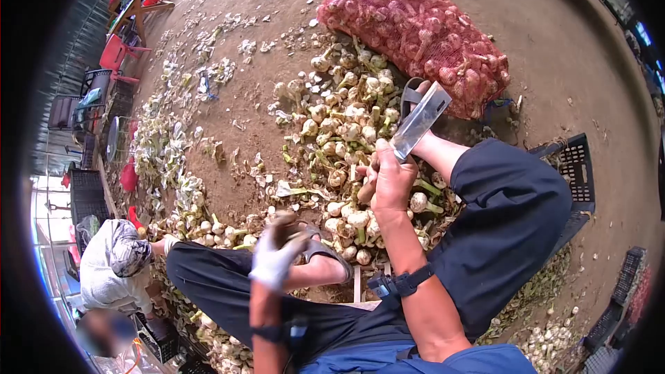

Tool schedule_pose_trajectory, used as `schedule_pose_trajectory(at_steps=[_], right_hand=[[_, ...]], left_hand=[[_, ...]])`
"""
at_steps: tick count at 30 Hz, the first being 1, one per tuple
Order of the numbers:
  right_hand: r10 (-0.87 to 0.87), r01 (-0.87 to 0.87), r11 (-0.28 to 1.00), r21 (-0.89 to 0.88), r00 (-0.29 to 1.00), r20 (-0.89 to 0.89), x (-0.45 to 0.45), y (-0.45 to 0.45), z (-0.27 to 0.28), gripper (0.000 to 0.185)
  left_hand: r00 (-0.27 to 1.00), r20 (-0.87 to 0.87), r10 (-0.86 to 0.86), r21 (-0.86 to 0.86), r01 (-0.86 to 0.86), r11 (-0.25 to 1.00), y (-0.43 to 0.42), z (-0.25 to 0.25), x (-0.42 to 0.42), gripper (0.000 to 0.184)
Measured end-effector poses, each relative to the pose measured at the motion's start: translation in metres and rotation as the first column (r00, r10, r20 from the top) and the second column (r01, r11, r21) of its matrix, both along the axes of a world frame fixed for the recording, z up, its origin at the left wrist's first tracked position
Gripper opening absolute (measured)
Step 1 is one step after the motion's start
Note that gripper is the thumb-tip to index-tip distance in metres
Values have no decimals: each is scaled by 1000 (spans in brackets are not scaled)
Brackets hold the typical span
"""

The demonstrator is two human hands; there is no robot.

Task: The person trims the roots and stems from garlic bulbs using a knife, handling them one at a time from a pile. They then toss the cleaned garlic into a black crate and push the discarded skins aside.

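Observation:
My right hand (pixel 393 183) is closed around the wooden handle of a cleaver (pixel 424 119), whose broad metal blade points up and to the right, over my sandalled foot. Below and beside it lies a heap of garlic bulbs (pixel 350 128), many with green stems still on them. My left hand (pixel 273 256), in a white glove with dirt-browned fingers, is raised near my left shin, apart from the heap. Motion blurs its fingers, so I cannot make out whether it holds anything.
A full red mesh sack of garlic (pixel 415 34) lies beyond the heap. Peeled skins and stems (pixel 163 149) litter the floor. A black plastic crate (pixel 578 173) stands at right, a red chair (pixel 118 55) at far left. A bent-over person (pixel 114 263) works at my left.

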State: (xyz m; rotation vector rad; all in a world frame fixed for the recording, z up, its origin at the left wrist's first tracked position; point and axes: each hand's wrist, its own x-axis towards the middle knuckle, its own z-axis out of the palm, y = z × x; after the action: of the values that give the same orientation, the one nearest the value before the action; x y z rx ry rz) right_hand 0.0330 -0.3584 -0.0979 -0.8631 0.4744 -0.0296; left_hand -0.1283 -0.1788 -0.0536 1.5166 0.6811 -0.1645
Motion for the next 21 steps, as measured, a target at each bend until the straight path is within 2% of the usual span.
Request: schedule_pose_trajectory(at_steps=[1,2,3,4,5,6,8,9,12,13,14,15,16,17,18,19,20,21], right_hand=[[-20,20,1000,10,1000,-15,2,-1,0,16],[-33,33,999,8,999,-21,2,-2,-2,16],[-32,32,999,15,999,-9,2,-4,-5,15],[-29,29,999,22,1000,7,3,-6,-7,14],[-48,48,999,6,999,-20,3,-8,-5,13],[-58,58,998,2,998,-30,2,-11,-5,13],[-59,58,998,-20,996,-59,4,-16,-5,12],[-77,76,997,-9,994,-81,5,-17,-5,22],[-77,77,997,-12,994,-83,5,-18,-14,21],[-79,79,997,2,993,-86,6,-18,-13,19],[-73,74,997,5,994,-81,7,-16,-12,19],[-58,56,998,-20,995,-84,7,-15,-12,17],[-45,41,998,-47,995,-90,6,-15,-13,16],[-46,42,998,-45,995,-90,6,-15,-14,16],[-57,53,997,-49,995,-79,5,-15,-16,16],[-64,61,997,-52,996,-64,4,-14,-17,16],[-58,56,997,-47,997,-55,3,-13,-17,16],[-26,16,993,-117,996,-88,2,-12,-19,16]], left_hand=[[994,-106,-37,-129,23,991,-21,-18,19,53],[969,-167,-184,22,190,981,-29,-69,26,55],[934,-251,-254,195,305,932,-42,-100,38,64],[847,-411,-337,275,467,840,-48,-125,45,70],[844,-397,-361,389,511,766,-53,-174,41,73],[777,-497,-386,409,602,686,-66,-165,53,76],[779,-531,-333,581,621,526,-77,-209,46,84],[743,-579,-336,600,667,442,-83,-214,46,89],[681,-669,-298,505,711,489,-83,-215,49,93],[750,-575,-327,579,656,485,-76,-234,43,87],[754,-572,-322,583,650,487,-68,-251,35,87],[818,-461,-344,551,568,612,-62,-256,32,83],[872,-343,-349,492,484,724,-65,-235,39,79],[931,-282,-233,350,326,878,-74,-212,40,71],[919,-341,-197,342,316,885,-71,-212,45,70],[967,-240,-83,161,124,979,-67,-210,48,70],[986,-157,58,-46,-65,997,-62,-208,55,72],[993,-87,85,-128,-96,987,-61,-170,65,73]])
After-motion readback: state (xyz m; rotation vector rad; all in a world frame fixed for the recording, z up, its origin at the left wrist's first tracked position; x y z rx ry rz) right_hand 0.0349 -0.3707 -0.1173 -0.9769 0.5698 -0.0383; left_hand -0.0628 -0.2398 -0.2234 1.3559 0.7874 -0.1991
